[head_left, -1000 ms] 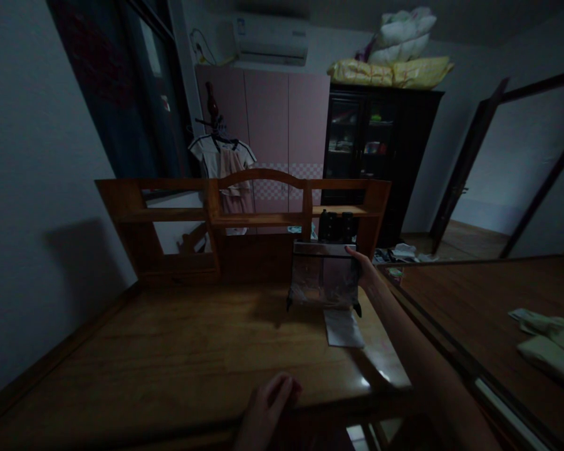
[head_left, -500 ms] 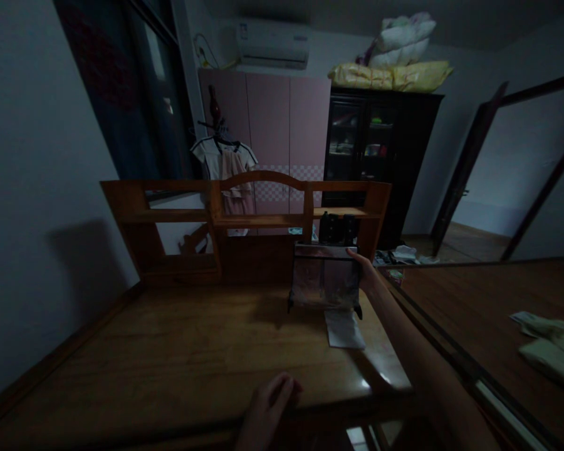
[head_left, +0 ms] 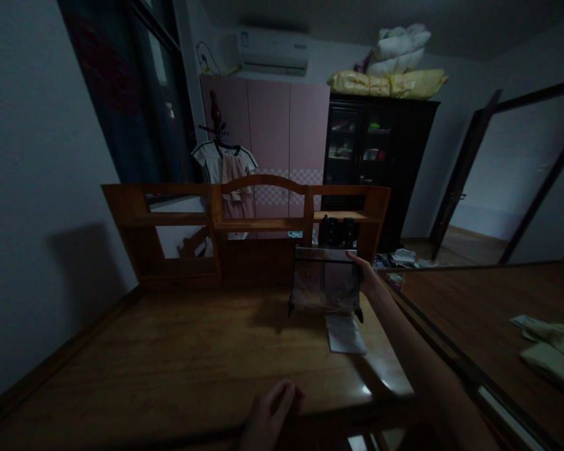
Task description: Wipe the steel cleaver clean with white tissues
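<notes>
My right hand (head_left: 364, 274) grips the right edge of a clear plastic panel with a black frame (head_left: 326, 285), its thumb lying across the upper front. The panel stands upright over the far right of the wooden desk (head_left: 192, 351). Black blocky parts rise above its top edge, and small black feet stick out at its lower corners. A white flat sheet (head_left: 345, 335) lies on the desk just below it. Near the desk's front edge, my left hand (head_left: 271, 410) is loosely curled with fingers and thumb together; no object shows in it.
A wooden shelf unit (head_left: 261, 223) runs along the desk's back. To the right is a lower brown wooden surface (head_left: 470, 300) with a pale green cloth (head_left: 552, 351). Beyond stand a pink wardrobe (head_left: 269, 125), a black cabinet (head_left: 411, 163) and clothes on a rack (head_left: 223, 163).
The view has tilted up slightly, so the room sits a little lower in the picture. My right hand keeps its hold on the panel, and my left hand stays curled.
</notes>
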`<state>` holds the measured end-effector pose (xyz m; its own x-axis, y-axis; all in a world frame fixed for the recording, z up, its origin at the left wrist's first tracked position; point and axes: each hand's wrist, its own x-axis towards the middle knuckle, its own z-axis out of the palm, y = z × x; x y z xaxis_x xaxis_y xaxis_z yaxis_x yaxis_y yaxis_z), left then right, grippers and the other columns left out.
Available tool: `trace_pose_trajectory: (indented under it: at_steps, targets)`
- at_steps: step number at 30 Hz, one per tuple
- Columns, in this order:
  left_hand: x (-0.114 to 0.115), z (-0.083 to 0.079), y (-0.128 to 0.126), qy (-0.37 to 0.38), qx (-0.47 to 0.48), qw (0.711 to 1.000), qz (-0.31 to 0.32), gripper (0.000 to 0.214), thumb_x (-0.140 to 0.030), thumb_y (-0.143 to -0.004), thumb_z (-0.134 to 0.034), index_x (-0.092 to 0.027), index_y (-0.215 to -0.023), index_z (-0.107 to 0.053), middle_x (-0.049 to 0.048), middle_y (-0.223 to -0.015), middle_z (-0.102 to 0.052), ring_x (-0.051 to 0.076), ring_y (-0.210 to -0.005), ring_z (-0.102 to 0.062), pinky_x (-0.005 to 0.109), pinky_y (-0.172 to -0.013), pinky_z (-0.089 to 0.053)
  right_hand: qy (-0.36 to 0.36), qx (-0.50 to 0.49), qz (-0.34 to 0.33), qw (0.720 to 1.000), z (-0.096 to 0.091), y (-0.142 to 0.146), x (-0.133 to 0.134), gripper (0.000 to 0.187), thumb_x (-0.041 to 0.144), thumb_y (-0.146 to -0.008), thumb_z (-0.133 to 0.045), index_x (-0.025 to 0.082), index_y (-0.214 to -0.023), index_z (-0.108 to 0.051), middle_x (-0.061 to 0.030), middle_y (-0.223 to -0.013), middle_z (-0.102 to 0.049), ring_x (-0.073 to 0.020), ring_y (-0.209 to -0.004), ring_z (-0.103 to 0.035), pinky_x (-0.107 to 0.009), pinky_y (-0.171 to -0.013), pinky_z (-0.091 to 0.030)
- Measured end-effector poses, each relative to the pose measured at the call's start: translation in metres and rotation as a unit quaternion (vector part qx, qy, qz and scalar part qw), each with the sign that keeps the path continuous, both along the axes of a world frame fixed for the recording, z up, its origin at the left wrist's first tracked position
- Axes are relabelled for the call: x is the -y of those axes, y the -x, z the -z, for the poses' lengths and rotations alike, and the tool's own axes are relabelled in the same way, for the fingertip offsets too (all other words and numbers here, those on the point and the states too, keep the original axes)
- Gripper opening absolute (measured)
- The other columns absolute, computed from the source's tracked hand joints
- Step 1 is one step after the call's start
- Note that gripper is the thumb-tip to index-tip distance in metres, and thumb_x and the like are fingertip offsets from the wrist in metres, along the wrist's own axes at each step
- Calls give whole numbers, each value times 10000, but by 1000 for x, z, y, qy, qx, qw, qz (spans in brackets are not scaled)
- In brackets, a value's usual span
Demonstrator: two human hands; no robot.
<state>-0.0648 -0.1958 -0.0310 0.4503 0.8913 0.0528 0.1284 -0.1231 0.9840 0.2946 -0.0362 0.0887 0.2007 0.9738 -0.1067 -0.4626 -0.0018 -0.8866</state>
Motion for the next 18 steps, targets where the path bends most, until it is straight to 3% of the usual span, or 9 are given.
trace_pose_trajectory:
  at_steps: [9,18]
  targets:
    - [3,-4,0,18,0,1000,-14,519,-669,-848,-462,-193,-835,-670,53,-861,-691,197,-855,-644,242,-793,-502,-10,7,4,1000,2,2,1,307,427,-756,-681,184,-943,-698,-75,-752,-756,-284,-754,-726,-373,-694,-604]
    - [0,-2,2,-1,1,1000,11,501,-633,-882,-448,-184,-840,-667,53,-841,-682,191,-820,-636,246,-765,-492,-33,15,29,999,0,9,11,275,401,-741,-697,180,-905,-690,-67,-756,-756,-265,-732,-724,-332,-652,-586]
